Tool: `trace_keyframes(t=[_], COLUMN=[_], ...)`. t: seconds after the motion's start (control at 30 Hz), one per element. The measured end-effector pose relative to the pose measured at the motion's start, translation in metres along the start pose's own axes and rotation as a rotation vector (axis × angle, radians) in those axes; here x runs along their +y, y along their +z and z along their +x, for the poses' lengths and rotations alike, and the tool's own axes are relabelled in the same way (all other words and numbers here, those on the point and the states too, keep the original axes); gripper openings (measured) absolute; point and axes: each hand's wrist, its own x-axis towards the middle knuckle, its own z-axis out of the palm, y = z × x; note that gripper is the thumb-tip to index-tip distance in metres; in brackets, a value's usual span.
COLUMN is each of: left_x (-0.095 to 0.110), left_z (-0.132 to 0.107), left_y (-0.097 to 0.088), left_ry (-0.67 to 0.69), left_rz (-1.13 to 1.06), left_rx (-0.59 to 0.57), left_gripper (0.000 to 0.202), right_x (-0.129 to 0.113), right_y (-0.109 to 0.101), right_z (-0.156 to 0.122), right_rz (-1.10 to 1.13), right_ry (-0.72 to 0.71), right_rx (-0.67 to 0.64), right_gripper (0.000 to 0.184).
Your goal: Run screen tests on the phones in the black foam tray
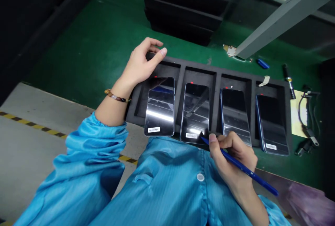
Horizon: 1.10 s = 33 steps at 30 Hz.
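A black tray (181,70) with several compartments lies in front of me, a phone in each. My left hand (143,60) rests over its far left corner, thumb and fingers apart. Just below that hand is the leftmost phone (160,104), screen up, with a white label. My right hand (234,158) is closed around a slim blue pen (243,170). The pen's tip is at the lower right of the second phone (196,109); whether it touches the glass I cannot tell. The third phone (235,112) is partly covered by my right hand. Rightmost lies another phone (273,123).
Beyond the tray, on the green surface (112,41), a grey post (277,18) slants upward. A blue cap-like piece (263,63), a black flashlight-like tube (289,83), a yellow sheet (297,114) and cables (310,133) lie at the right. Black stacked trays (183,6) stand behind.
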Motion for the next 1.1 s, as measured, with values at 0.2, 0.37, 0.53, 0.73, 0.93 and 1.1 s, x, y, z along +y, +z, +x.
trace_keyframes(t=[0.2,0.37,0.53,0.73,0.93,1.1], left_x=[0.002,0.002,0.002,0.001,-0.002,0.001], left_z=[0.001,0.001,0.000,-0.001,-0.003,-0.005], left_y=[0.000,0.000,0.000,0.000,0.001,0.000], left_ry=[-0.031,-0.022,-0.019,-0.025,-0.023,-0.026], left_rz=[-0.022,-0.028,-0.028,-0.013,0.007,0.037], left_rx=[0.009,0.013,0.006,0.005,-0.011,-0.021], left_gripper=[0.042,0.041,0.043,0.048,0.049,0.044], right_x=[0.000,-0.001,0.000,0.002,-0.009,-0.044], right_y=[0.002,0.001,0.000,-0.004,-0.008,0.025], right_z=[0.000,0.001,0.003,0.004,0.003,0.015], right_rz=[0.022,0.031,0.030,0.002,0.153,0.218], right_ry=[0.001,-0.012,-0.026,-0.041,0.087,-0.010], right_rx=[-0.012,0.009,-0.003,-0.018,-0.058,-0.158], right_gripper=[0.045,0.046,0.045,0.045,0.042,0.037])
